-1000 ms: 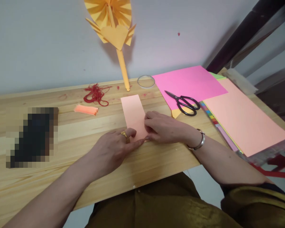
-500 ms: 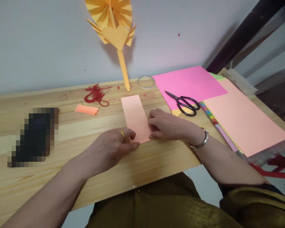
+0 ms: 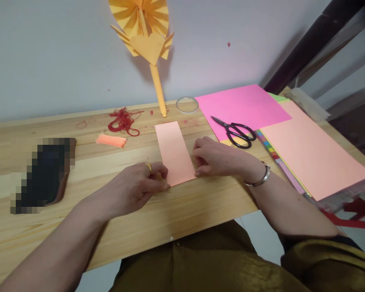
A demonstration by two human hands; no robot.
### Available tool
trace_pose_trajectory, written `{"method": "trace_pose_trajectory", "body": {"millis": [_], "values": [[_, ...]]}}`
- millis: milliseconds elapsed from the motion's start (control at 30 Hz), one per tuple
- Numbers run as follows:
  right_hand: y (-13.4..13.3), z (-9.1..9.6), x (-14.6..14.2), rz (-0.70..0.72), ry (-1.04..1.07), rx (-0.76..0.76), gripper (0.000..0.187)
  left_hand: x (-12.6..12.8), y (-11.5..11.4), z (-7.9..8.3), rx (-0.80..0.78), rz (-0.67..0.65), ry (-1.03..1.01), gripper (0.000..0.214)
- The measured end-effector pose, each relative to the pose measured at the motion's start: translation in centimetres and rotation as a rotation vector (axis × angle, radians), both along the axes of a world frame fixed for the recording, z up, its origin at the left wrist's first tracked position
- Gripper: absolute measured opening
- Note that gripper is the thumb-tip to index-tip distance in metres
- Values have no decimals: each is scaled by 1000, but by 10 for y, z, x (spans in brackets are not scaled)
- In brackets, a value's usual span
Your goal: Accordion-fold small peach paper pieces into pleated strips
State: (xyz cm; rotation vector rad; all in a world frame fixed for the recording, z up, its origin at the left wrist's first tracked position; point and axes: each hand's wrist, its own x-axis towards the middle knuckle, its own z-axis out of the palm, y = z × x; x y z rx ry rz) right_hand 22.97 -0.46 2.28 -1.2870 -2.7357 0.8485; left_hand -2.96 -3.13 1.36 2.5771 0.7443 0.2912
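A narrow peach paper strip [image 3: 175, 152] lies flat on the wooden table in front of me, its long side pointing away. At its near left corner, my left hand [image 3: 139, 184] has thumb and forefinger pinched at the edge; a gold ring is on one finger. My right hand [image 3: 214, 158] is curled at the near right corner, fingertips touching the paper's edge, a silver bracelet at the wrist. Beyond the strip, a yellow folded-paper fan with a rolled handle [image 3: 158, 89] leans against the wall.
Black-handled scissors [image 3: 240, 134] rest partly on a pink sheet [image 3: 246, 107] at right, beside a stack topped by a peach sheet [image 3: 312, 150]. Red thread [image 3: 123, 121], a pleated orange paper piece [image 3: 111, 140] and a pixelated dark object [image 3: 45, 174] lie left. A clear ring-shaped disc [image 3: 187, 104] sits near the wall.
My left hand has slid left along the near edge to the corner. The right hand has shifted slightly right, to the other corner. The paper strip stays in place.
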Motion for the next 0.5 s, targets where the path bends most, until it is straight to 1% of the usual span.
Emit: {"method": "trace_pose_trajectory", "body": {"millis": [100, 167, 233, 333, 500], "values": [[0, 0, 0, 1, -2, -3, 24, -1, 0, -2, -42, -33, 27, 27], [-1, 1, -1, 3, 0, -3, 23, 0, -2, -6, -17, -8, -8, 29], [-1, 0, 0, 7, 11, 0, 22, 2, -3, -10, 4, -9, -49, 32], [-1, -1, 1, 13, 27, 8, 22, 7, -6, -14, 9, -61, -45, 37], [-1, 0, 0, 21, 50, 46, 20, 12, -7, -15, 40, -123, -5, 35]]}}
